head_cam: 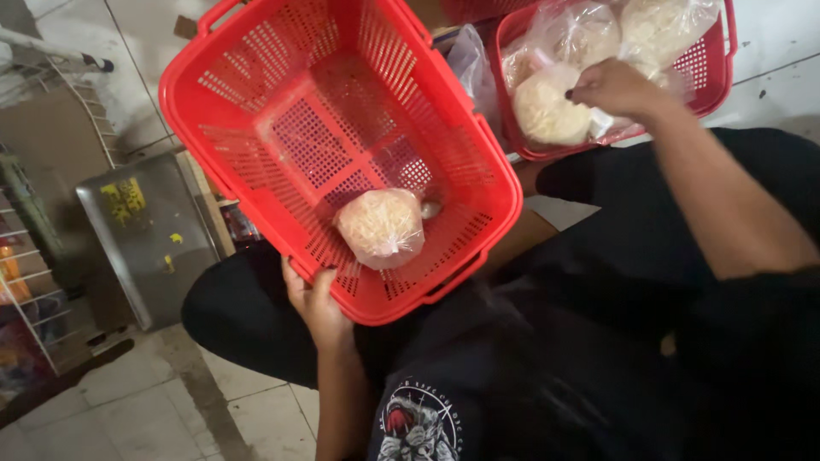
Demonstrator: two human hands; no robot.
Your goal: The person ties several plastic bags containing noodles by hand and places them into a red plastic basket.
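— Where do we start, with our hands?

— Our left hand (314,300) grips the near rim of the big red perforated plastic basket (256,94), fingers curled over the edge, holding it tilted on our lap so that its open side faces us.

— And the other one?

— Our right hand (613,88) reaches over into the second red plastic basket (713,72) on the far right. It is closed down on the clear plastic bags of pale noodle-like food (547,111) lying there; the fingers are bent around the plastic, though we cannot tell exactly which bag they pinch.

— What is inside the basket we hold?

— One round clear plastic bag of pale noodles (381,226), resting against the lower wall near our left hand. Just beside it on the right sits a small pale lump (431,208), too blurred for us to name. The remainder of the mesh floor shows bare.

— And the far basket?

— Several such bags, piled close and touching each other, filling it up to the rim.

— Anything around us?

— A grey metal box with yellow marks (145,235) stands on the tiled floor (248,410) at left, and a white wire rack (34,256) runs along the left edge
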